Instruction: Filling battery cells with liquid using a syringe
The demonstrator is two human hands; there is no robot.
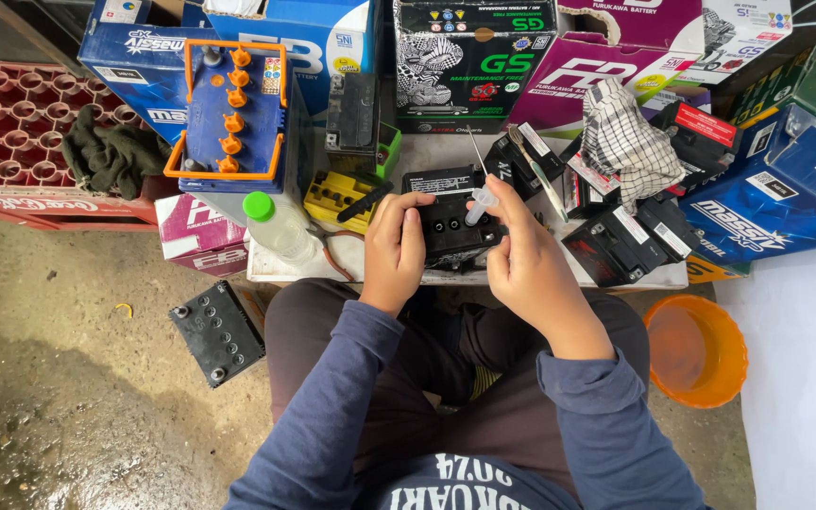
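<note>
1. We grip the small black battery [452, 231] at the table's [616, 279] front edge: left hand [395, 250] clamped on its left side, right hand [521, 260] closed on a clear syringe [480, 203] w/ tip at a top hole.
2. Risk, as we judge it: liquid could spill if the tip slips or the battery tilts.
3. Around: plastic bottle [276, 225] w/ green cap, yellow cap strip [337, 196], checked cloth [627, 142], more batteries crowding right; orange bucket [699, 349] and another battery [217, 332] on the floor.

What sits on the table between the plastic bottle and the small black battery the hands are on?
In the head view, a yellow cell-cap strip with a black piece across it lies between the bottle and the battery; the left hand grips the battery's near side.
</note>
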